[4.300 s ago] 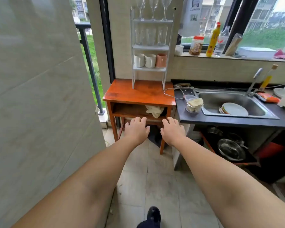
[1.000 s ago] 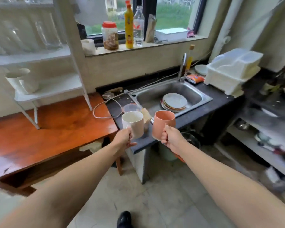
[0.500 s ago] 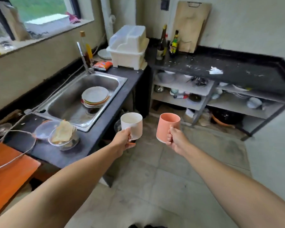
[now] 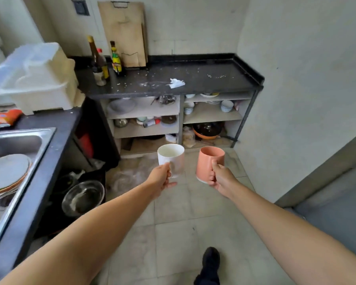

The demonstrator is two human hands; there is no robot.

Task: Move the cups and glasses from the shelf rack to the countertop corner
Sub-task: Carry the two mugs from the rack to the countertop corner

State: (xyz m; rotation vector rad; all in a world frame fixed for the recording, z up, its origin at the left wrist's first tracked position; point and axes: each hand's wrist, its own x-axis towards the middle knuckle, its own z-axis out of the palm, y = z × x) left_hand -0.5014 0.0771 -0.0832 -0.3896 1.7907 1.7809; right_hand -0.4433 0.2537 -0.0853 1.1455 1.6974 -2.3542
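Note:
My left hand [image 4: 160, 177] grips a white mug [image 4: 171, 157] by its handle, upright, out in front of me over the floor. My right hand [image 4: 220, 177] grips a salmon-pink mug [image 4: 209, 161] by its handle, tilted slightly left. The two mugs hang side by side, a small gap between them. Ahead stands the dark countertop [image 4: 203, 78] that runs into the wall corner at the far right. The shelf rack is out of view.
Sauce bottles [image 4: 100, 58] and a wooden cutting board [image 4: 124, 33] stand at the counter's back left; a crumpled white tissue [image 4: 176, 83] lies mid-counter. A white dish rack [image 4: 36, 79] and the sink [image 4: 14, 145] with stacked plates sit on the left. Open shelves of dishes fill the space below.
My view has swung right and closer to the corner counter, which now faces me. Both hands keep their mugs, held at the same height in front of me.

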